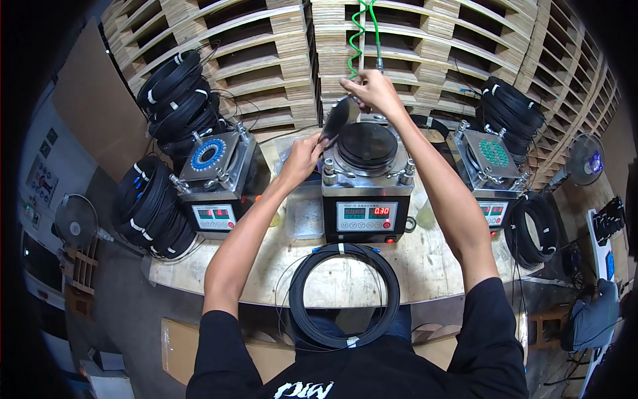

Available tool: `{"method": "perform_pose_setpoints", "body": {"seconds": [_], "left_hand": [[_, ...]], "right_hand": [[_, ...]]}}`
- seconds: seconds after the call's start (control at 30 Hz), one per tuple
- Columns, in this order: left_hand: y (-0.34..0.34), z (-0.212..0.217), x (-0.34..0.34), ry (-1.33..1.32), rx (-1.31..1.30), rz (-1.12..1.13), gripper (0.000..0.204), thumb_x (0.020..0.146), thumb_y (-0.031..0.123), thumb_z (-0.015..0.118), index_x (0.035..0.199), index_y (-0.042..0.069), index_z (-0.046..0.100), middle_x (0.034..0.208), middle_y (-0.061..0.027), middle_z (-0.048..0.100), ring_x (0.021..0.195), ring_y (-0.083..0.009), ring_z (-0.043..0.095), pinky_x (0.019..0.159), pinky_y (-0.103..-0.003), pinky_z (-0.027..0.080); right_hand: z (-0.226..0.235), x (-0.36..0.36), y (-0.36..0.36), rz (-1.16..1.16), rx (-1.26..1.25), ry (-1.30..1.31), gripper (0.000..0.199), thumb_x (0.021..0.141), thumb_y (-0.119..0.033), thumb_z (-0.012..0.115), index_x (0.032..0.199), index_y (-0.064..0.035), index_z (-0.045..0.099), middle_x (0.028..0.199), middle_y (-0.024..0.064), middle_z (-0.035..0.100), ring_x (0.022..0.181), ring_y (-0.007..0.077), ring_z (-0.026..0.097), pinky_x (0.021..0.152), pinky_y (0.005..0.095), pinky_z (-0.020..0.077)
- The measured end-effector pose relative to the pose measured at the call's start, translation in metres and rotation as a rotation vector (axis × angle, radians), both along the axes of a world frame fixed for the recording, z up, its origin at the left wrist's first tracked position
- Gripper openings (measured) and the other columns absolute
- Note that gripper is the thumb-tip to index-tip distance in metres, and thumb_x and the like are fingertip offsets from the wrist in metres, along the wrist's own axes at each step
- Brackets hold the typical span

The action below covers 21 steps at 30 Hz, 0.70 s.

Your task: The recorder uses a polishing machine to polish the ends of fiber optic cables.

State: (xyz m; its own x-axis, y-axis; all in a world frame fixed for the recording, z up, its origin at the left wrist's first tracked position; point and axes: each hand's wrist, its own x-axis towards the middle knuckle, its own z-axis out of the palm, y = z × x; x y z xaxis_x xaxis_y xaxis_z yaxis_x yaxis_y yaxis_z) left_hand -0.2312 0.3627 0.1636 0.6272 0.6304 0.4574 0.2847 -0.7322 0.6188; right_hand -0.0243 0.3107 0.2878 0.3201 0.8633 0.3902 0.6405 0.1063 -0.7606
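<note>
My left hand [304, 158] is closed on the lower end of a thin, dark, flexible sheet [339, 121], which stands tilted at the left of the middle machine. My right hand [377, 92] is above the machine's far side, fingers curled together near the sheet's upper end. Whatever those fingers pinch is too small to make out. Between my arms sits the middle polishing-type machine [367, 180], its round black plate [368, 143] uncovered and its red display lit. A coil of black cable [298, 292] with white ties lies before it, overhanging the table's front edge.
Similar machines flank this one: the left [219, 189] carries a ring of blue parts, the right [488, 156] green ones. Black cable coils [154, 209] are stacked beside both. A clear plastic tub [305, 219] stands on the wooden table [266, 269]. Pallets [266, 60] rise behind.
</note>
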Motion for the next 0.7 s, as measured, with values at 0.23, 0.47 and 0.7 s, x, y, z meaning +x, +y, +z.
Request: {"method": "perform_pose_setpoints", "body": {"seconds": [0.23,0.47,0.7], "left_hand": [[-0.008,0.013,0.006,-0.130,0.129,-0.168,0.030,0.089,0.005,0.068,0.118,-0.001,0.065,0.099,-0.0183,0.069,0.085,-0.0327,0.067,0.077,-0.038,0.051],[0.014,0.024,-0.001,-0.080,-0.801,-0.435,0.075,0.085,0.005,0.071,0.152,0.004,0.036,0.104,-0.0061,0.064,0.093,-0.0106,0.059,0.081,-0.025,0.048],[0.020,0.018,0.009,-0.196,-0.911,-0.266,0.069,0.096,0.025,0.069,0.151,0.000,0.035,0.092,-0.0016,0.063,0.079,-0.0092,0.057,0.073,-0.025,0.048]], "right_hand": [[-0.021,0.045,-0.061,0.125,0.055,0.366,0.021,0.086,-0.008,0.072,0.096,0.0055,0.060,0.073,0.0068,0.064,0.058,0.0102,0.058,0.052,0.0257,0.0473],[-0.062,0.069,-0.085,0.227,0.058,0.663,0.053,0.090,-0.005,0.069,0.134,-0.0008,0.040,0.102,0.0089,0.060,0.093,0.0144,0.062,0.078,0.0253,0.0521],[-0.103,0.080,-0.086,0.327,0.113,0.897,0.061,0.092,-0.001,0.064,0.144,0.0061,0.034,0.113,0.0165,0.064,0.098,0.0184,0.065,0.084,0.0278,0.0539]]}}
